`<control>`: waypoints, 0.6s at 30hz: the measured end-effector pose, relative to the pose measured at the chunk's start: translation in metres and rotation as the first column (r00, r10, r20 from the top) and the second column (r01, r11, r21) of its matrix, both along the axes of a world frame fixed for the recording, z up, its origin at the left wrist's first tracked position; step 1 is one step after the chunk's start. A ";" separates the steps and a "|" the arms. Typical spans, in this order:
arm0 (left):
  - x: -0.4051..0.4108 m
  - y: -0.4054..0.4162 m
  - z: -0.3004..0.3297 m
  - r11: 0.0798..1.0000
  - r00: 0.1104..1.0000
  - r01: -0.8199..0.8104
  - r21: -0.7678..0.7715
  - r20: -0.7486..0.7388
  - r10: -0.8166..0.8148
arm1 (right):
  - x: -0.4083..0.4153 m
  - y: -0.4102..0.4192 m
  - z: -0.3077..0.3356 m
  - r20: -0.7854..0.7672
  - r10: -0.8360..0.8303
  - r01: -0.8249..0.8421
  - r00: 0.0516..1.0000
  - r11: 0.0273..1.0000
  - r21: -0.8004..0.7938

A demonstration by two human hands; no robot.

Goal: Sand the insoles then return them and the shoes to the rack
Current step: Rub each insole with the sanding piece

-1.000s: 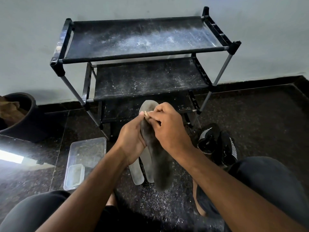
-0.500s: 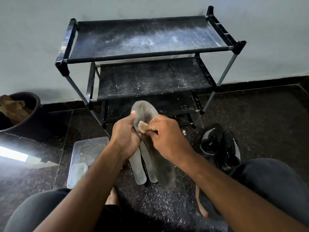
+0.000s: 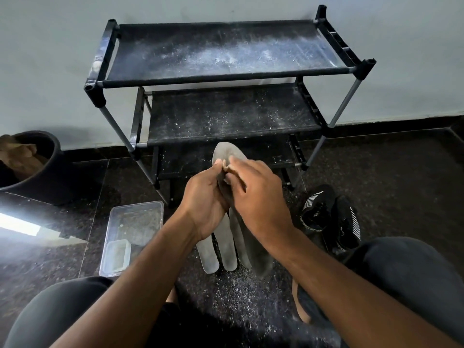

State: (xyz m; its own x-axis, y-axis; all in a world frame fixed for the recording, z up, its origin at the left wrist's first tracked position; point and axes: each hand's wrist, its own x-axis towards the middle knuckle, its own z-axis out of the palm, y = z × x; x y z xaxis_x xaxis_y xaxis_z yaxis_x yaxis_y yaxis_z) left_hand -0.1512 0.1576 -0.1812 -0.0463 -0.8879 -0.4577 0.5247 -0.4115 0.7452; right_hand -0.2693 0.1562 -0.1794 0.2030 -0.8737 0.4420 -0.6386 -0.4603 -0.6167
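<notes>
Rack (image 3: 227, 54): three dusty black shelves, beyond the fingers.
Shoes (image 3: 329, 217): black pair on the floor, right of the fingers.
Insole (image 3: 227, 151): gripped upright by left hand (image 3: 203, 204), fingers clamped on its edge.
Right hand (image 3: 256, 197): fingers (image 3: 239, 163) pinching sandpaper (image 3: 229, 167), now higher toward the toe than before.
Spare insoles (image 3: 227, 244): flat on the floor below the fingers.

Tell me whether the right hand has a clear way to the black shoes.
Probably yes: the black shoes sit on open floor beside the right hand, nothing between. But it is pinching sandpaper against the insole.
</notes>
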 end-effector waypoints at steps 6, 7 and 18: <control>0.001 0.000 0.001 1.000 0.999 -0.013 -0.005 0.044 0.013 | -0.002 0.002 -0.005 -0.197 0.069 -0.076 0.978 0.997 -0.031; 0.000 0.001 0.001 1.000 0.998 -0.008 -0.009 0.060 0.009 | -0.003 0.003 -0.004 -0.198 0.083 -0.088 0.977 0.996 -0.017; 0.011 -0.006 -0.003 0.992 0.990 -0.110 0.064 0.091 0.104 | 0.003 0.022 -0.006 -0.342 0.345 -0.339 0.874 0.937 0.080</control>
State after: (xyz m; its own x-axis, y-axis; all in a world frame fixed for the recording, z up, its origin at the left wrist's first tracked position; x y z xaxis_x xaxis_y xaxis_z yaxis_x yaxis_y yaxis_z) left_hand -0.1405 0.1521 -0.1838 0.0905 -0.8520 -0.5156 0.5026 -0.4079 0.7623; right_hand -0.2661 0.1777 -0.1857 0.6276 -0.7285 0.2745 -0.6168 -0.6804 -0.3957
